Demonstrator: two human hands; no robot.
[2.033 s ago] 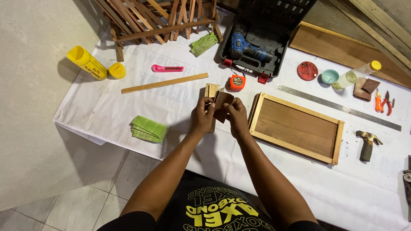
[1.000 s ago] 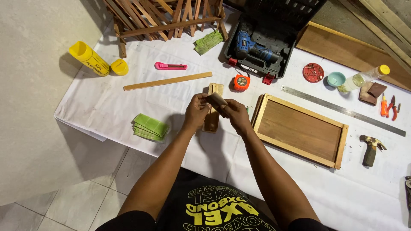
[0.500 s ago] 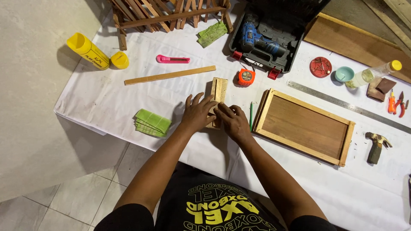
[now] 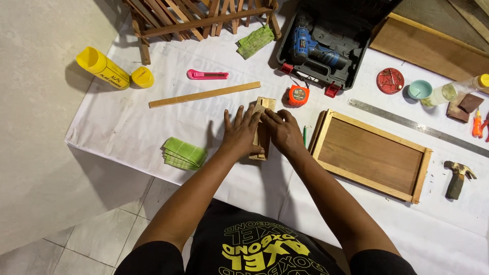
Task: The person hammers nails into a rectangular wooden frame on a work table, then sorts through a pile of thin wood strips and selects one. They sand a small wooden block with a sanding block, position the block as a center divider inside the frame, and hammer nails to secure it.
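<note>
Far to the left on the white-covered table lies a yellow glue bottle on its side, its yellow cap just beside it. Next along, a pink utility knife sits above a long thin wooden strip, and a folded stack of green cloth lies near the table's front edge.

In the middle, both hands are down on a small stack of wooden blocks lying flat on the cloth. The left hand rests with fingers spread and flat, pressing against the stack's left side and top. The right hand covers the right side, fingers laid over the wood and meeting the left hand's fingertips on top. So the blocks lie between and under the two palms, only the far end and a strip down the middle showing. Neither hand is closed into a grip; they press rather than clutch.

Just beyond the blocks sits an orange tape measure, and farther back an open black case with a blue drill. To the right of the right hand lies a shallow wooden tray frame, a steel ruler above it, and a hammer at the far right.
</note>
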